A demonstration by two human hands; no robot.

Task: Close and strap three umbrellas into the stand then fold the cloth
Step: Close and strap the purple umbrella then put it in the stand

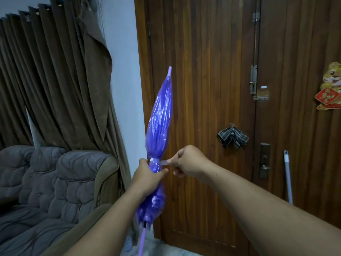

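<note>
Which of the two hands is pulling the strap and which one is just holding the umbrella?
The right hand pinches the pale strap and pulls it sideways; the left hand only grips the closed purple umbrella round its middle.

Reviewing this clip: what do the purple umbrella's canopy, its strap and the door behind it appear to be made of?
The umbrella canopy looks like thin glossy plastic film: translucent purple, with shiny creases. The strap, pinched by the right hand, seems a pale, see-through plastic strip; its fastening is unclear. The door looks like varnished wood: vertical grain and a reddish-brown sheen. The left hand grips the rolled canopy.
</note>
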